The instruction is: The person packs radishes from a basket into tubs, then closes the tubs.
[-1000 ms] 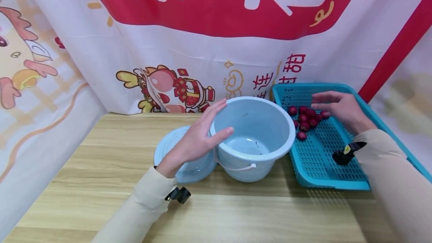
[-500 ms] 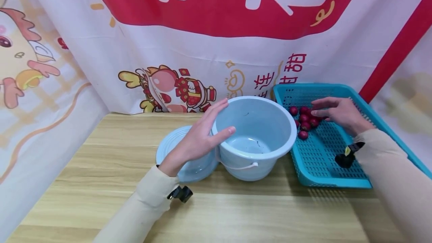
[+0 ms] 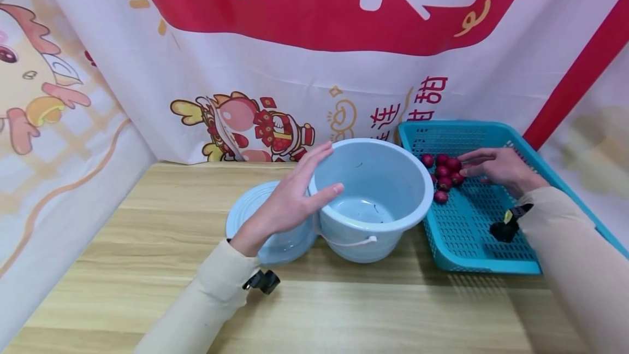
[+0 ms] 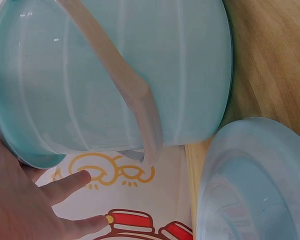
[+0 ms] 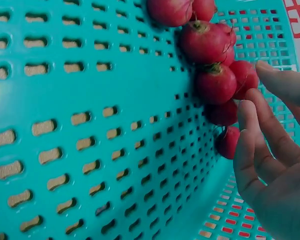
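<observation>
My left hand (image 3: 295,195) rests with extended fingers against the left rim of a light blue bucket (image 3: 361,245). Its thumb reaches over the opening, and only small dark bits lie on the bucket floor. At the right, my right hand (image 3: 503,168) reaches down into a teal plastic basket (image 3: 472,264). Its fingertips pinch the near side of a round red radish (image 5: 245,77) in a cluster. Other radishes (image 5: 215,82) lie bunched beside it along the basket's left side. The far side of the pinched radish is hidden by its neighbours.
A light blue lid (image 3: 285,247) lies on the wooden table (image 3: 147,245) left of the bucket, partly under my left forearm. The bucket's white handle (image 3: 346,243) hangs down its front. A printed cloth (image 3: 236,64) hangs behind the table.
My right hand has come down from above the basket onto the radishes, its fingertips now at one of them. My left hand stays at the bucket rim.
</observation>
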{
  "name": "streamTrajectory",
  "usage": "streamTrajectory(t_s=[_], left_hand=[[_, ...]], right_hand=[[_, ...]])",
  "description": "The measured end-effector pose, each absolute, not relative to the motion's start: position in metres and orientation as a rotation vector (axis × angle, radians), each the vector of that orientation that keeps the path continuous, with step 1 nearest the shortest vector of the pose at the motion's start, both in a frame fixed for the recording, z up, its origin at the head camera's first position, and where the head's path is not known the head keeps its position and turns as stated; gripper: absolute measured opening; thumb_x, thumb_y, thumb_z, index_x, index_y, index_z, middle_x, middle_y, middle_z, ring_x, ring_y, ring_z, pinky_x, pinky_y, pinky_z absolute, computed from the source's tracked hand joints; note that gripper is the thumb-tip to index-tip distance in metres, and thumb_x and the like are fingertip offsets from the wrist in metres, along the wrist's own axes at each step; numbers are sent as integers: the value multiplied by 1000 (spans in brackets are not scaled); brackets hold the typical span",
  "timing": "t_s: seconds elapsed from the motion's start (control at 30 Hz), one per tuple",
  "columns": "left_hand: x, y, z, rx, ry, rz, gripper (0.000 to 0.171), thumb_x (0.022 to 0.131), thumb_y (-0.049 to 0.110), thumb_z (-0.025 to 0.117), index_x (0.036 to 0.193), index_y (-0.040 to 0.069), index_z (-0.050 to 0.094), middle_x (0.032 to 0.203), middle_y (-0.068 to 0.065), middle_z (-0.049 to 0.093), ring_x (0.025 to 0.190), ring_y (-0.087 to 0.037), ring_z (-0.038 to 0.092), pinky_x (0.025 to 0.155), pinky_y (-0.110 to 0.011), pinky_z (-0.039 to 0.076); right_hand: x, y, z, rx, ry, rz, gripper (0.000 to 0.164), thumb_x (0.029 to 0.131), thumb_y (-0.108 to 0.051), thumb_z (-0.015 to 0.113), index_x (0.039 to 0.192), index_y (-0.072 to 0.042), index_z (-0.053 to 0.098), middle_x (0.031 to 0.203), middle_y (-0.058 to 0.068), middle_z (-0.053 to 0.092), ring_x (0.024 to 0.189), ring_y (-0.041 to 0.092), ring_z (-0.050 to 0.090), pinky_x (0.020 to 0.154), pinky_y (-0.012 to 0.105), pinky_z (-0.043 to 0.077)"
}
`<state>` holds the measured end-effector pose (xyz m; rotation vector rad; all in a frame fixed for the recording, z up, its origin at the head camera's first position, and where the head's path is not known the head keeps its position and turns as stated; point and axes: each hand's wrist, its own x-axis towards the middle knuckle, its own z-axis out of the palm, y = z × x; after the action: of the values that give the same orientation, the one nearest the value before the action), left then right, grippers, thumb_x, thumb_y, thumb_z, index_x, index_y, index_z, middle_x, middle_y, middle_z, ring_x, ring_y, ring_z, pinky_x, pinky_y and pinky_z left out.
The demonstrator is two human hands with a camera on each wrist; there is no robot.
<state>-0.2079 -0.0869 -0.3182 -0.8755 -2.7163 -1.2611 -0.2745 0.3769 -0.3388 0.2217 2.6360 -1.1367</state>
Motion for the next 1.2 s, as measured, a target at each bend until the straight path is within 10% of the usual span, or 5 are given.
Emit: streamTrajectory(t_s=[0.2, 0.7, 1.2], left_hand=[[-208, -88, -318, -878, -2716, -1259, 82, 99, 63, 55, 169, 28, 29, 177, 20, 15, 165, -21, 22, 124, -72, 30], [-209, -86, -318, -871, -2725, -1273, 80, 99, 61, 55, 168, 29, 30, 177, 19, 15, 165, -21, 23, 123, -73, 31], [-209, -87, -318, -882, -2713, -1272, 80, 99, 62, 55, 168, 28, 30, 176, 22, 15, 165, -19, 22, 124, -72, 29]], right_hand=[[-280, 383, -344, 229, 2610, -1121, 58, 105, -19, 65, 156, 1, 46, 119, 9, 79, 138, 53, 52, 108, 67, 51], [-279, 383, -346, 259, 2578, -1042, 58, 104, -29, 68, 153, -2, 51, 139, 25, 66, 131, 47, 49, 99, 57, 54], [-284, 376, -348, 256, 2685, -991, 50, 103, -27, 70, 141, 3, 57, 105, 14, 78, 92, 25, 72, 83, 40, 57]])
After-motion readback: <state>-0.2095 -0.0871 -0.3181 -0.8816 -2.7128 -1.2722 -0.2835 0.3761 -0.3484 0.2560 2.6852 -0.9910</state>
